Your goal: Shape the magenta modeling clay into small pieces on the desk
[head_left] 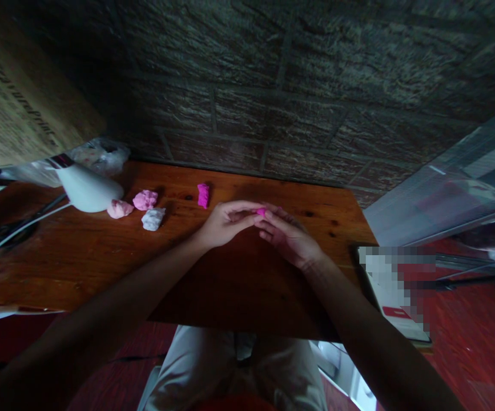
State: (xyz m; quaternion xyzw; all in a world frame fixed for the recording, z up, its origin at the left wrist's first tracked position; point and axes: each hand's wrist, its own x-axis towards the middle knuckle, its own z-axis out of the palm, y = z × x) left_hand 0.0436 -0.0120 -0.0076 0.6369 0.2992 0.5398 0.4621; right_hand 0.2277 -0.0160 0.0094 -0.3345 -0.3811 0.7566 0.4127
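Legs (196, 365) tucked under table (213, 285). Pink lump (261, 212) pinched between left hand (225, 224) and right hand (290, 235), likely because tiny. Other lumps (145, 200) set aside, maybe for room.

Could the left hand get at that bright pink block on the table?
Probably yes: the bright pink block lies close to the left hand, with nothing visible between them. That hand is pinching a small pink piece together with the right hand, so it might need to let go first.
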